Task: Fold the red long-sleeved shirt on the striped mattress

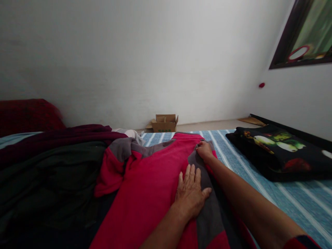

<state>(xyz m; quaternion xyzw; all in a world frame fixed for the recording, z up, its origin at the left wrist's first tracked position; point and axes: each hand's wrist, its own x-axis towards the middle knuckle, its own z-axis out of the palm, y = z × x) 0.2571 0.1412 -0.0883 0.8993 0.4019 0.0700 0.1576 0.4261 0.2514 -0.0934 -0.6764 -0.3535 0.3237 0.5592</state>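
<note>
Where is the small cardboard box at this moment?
In the head view, the open cardboard box stands on the floor against the far wall, just beyond the striped bed sheet and straight past the red garment.

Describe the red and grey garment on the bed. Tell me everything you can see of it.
The red and grey garment looks like soft fleece: mostly bright pinkish red, with dark grey panels at the upper shoulder area and down its right side in this view. It lies flat and lengthwise on a blue striped bedsheet, with a bunched red fold at its left edge against dark bedding. The left hand presses flat on it, and the right hand curls over the grey edge at the far end.
</note>
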